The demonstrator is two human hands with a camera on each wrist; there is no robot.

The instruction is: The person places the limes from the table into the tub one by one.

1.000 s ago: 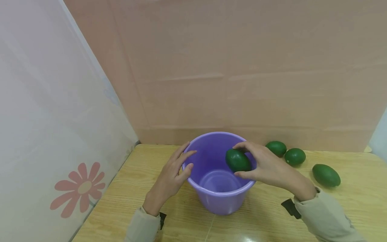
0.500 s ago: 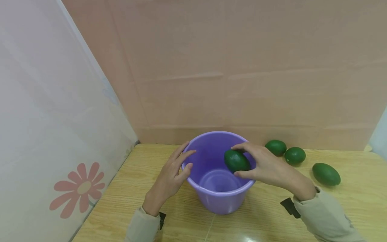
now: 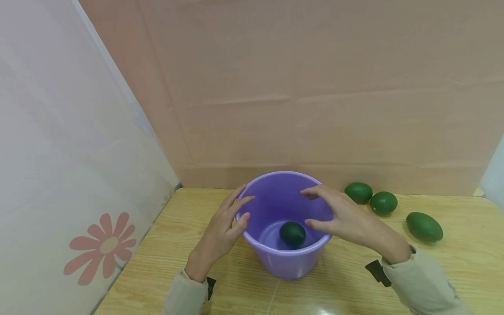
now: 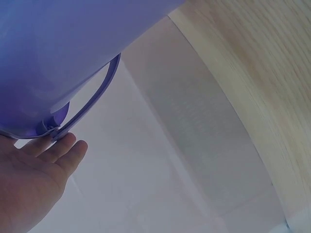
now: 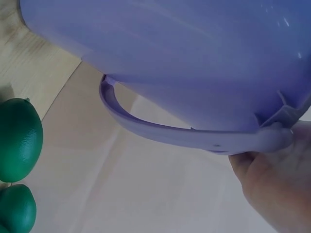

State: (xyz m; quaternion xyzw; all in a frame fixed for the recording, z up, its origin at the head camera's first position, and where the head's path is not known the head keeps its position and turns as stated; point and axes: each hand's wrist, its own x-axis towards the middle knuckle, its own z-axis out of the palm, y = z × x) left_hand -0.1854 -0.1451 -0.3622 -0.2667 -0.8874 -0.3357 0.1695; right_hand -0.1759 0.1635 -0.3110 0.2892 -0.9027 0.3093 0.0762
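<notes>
A purple bucket [image 3: 289,263] stands upright on the wooden table, a dark green, oval fruit [image 3: 292,233] lying on its bottom. My right hand [image 3: 342,214] hangs over the bucket's right rim, thumb and fingers spread apart with nothing between them. At the left rim is my left hand [image 3: 222,223], its fingers loosely extended and the thumb reaching over the opening. The left wrist view has the fingers of the left hand [image 4: 36,177] right at the end of the bucket's handle [image 4: 92,102]. In the right wrist view, the right hand [image 5: 279,187] is partly hidden behind the handle [image 5: 165,135].
Right of the bucket lie three more green fruits: two close together [image 3: 371,197] near the back edge and one [image 3: 424,227] farther right. A beige sheet [image 3: 295,96] covers the wall behind. A pale sheet with a pink flower [image 3: 103,248] borders the table's left side.
My right hand has let go of the green fruit, which dropped from between its thumb and fingers to the bucket's bottom. The left hand has stayed at the rim.
</notes>
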